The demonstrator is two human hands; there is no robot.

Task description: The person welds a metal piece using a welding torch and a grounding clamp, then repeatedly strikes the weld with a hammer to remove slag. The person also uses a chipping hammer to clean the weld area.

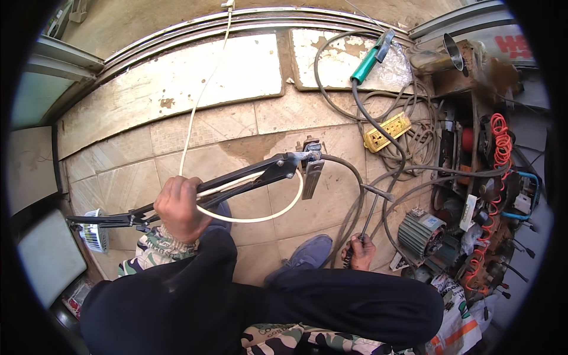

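My left hand [177, 210] grips a black jointed arm [236, 182] and the white cord [278, 213] looped along it. At the arm's left end is a white caged round head [93, 231]; at its right end sits a metal clamp bracket [310, 168]. My right hand [360, 253] holds a chipping hammer [371, 216] by its coiled-spring handle, its head up beside dark cables.
A green electrode holder [365, 62] lies on a white board with coiled cables and a yellow power strip [387, 131]. Right are a finned motor [421, 234], red coiled hose [502, 142] and assorted tools. Two boards [171, 77] lie along the sliding-door track.
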